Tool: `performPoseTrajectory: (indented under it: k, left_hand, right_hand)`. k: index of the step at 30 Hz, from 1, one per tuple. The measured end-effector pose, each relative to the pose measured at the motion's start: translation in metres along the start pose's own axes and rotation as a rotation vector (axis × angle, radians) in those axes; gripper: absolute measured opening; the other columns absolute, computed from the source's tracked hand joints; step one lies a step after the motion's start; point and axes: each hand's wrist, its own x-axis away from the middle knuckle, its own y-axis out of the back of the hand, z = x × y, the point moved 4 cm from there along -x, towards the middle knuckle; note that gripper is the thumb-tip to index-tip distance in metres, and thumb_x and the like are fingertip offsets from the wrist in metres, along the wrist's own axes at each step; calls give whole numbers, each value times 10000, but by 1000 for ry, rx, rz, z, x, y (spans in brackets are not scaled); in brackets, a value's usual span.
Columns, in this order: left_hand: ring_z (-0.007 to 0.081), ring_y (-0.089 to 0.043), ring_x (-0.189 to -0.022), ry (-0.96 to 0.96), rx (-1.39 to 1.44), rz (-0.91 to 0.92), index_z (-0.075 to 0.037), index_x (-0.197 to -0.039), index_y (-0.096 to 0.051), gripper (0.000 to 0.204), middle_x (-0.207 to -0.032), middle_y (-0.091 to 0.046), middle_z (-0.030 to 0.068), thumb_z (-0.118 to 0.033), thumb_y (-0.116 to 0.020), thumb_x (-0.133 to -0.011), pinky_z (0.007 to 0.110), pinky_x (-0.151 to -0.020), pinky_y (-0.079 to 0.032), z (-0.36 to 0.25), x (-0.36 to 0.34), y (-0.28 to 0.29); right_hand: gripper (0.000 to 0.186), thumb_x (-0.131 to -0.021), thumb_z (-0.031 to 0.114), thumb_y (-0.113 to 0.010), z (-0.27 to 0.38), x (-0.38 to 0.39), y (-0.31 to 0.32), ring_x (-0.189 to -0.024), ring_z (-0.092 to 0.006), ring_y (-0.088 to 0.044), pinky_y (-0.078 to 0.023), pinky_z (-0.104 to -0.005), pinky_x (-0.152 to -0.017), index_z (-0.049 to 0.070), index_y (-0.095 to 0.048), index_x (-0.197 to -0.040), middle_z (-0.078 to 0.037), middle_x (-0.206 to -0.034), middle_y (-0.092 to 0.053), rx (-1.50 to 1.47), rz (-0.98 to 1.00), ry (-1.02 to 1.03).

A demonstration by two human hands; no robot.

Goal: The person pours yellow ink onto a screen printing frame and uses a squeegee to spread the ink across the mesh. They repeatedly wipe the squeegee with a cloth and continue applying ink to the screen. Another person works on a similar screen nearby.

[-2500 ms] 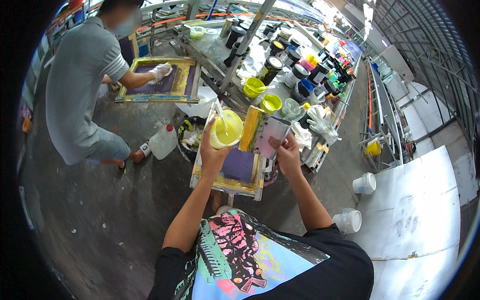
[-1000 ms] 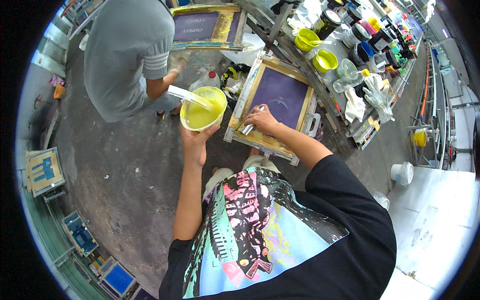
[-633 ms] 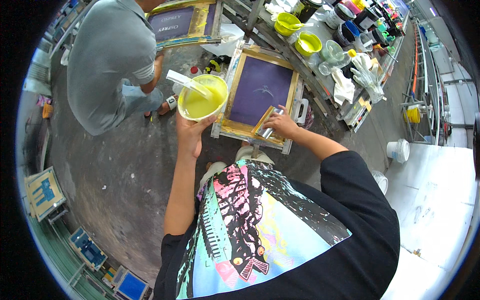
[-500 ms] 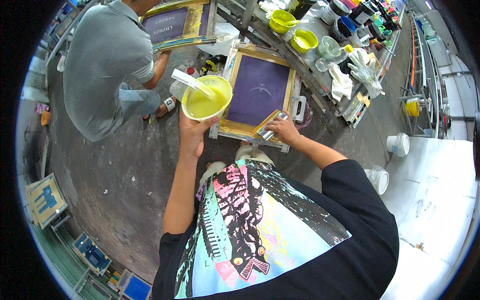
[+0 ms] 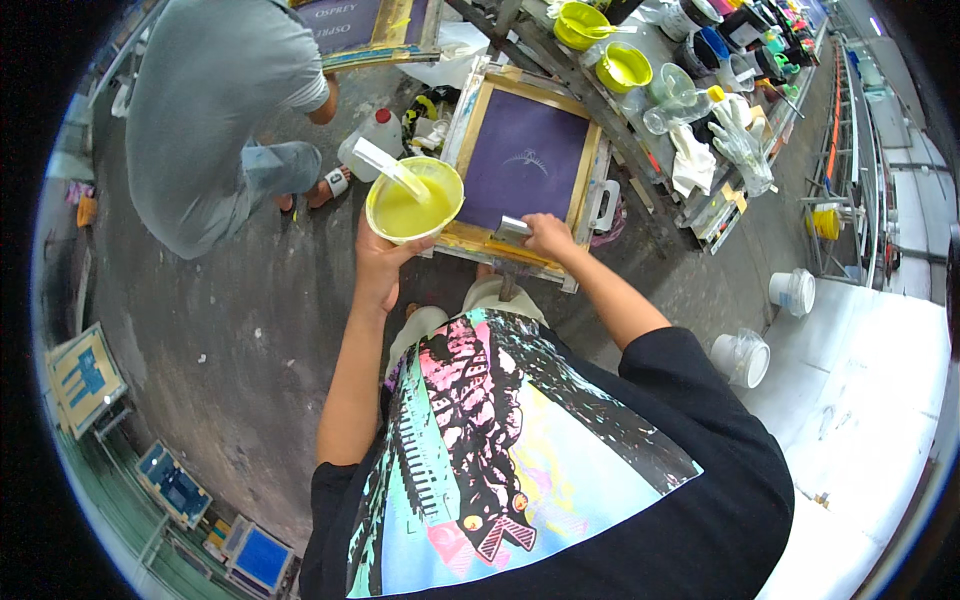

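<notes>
My left hand [image 5: 382,265] grips a bowl [image 5: 458,207] of yellow-green ink [image 5: 412,217] from below and its near side. A white spatula [image 5: 388,166] leans in the ink, its handle over the far left rim. In my right hand [image 5: 550,238] is a squeegee [image 5: 513,228], seen as a short metallic strip and largely covered by my fingers. It is at the near edge of a screen printing frame [image 5: 470,125] with dark purple mesh [image 5: 520,150] and a small pale curved design [image 5: 527,160]. I cannot tell whether the squeegee touches the mesh.
A co-worker in a grey shirt [image 5: 210,130] bends beside another screen frame [image 5: 385,55] at far left. On the right, a table [image 5: 640,130] bears yellow ink bowls [image 5: 624,68], bottles and gloves [image 5: 735,135]. A jug [image 5: 372,135] stands on the floor past my bowl.
My right hand has moved left with the squeegee, which has turned and shows less of its blade. The bowl remains in my left hand. The co-worker's arm has drawn back.
</notes>
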Motion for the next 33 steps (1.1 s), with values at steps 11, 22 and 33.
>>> performPoseTrajectory:
  k: [11,22,33]
  left_hand:
    - [216,-557,-1320,157,-152,-89,-91,-1533,-409,1010,-1415,-576,60,81,-875,-653,362,-1010,-546,60,19,63]
    - [206,-614,-1247,238,-39,226,-108,-1538,-415,1009,-1375,-608,75,14,-884,-653,368,-988,-559,50,-39,-57]
    - [216,-633,-1194,-262,61,50,-35,-1485,-465,960,-1332,-616,119,56,-906,-637,347,-980,-558,-45,-71,-145]
  right_hand:
    - [413,-821,241,-863,-58,-98,13,-902,-148,-697,-587,-367,-770,86,-690,-1163,-35,-1008,-732,-556,798,-100]
    - [288,-832,13,-812,39,95,248,-932,-130,-695,-548,-303,-882,-6,-725,-1106,-57,-1041,-758,-1000,-356,346]
    - [299,-853,-43,-787,82,178,269,-1109,-237,-699,-540,-385,-996,-11,-705,-1138,-156,-1180,-742,-513,-1083,564]
